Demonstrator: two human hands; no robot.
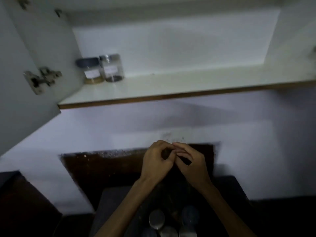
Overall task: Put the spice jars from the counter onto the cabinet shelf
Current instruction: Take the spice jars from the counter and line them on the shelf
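Observation:
Two spice jars stand side by side at the left back of the white cabinet shelf point(171, 86): a dark-lidded jar point(90, 70) and a clear jar point(113, 68) with dark contents. My left hand point(156, 163) and my right hand point(191, 164) are raised together in front of the wall, both closed around a small dark jar point(166, 153) that they mostly hide. Several more jars with round lids point(156, 219) stand on the dark counter below my forearms.
The cabinet door point(25, 74) hangs open at the left, its hinge showing. A dark recess in the wall lies behind my hands. The shelf to the right of the two jars is bare white surface.

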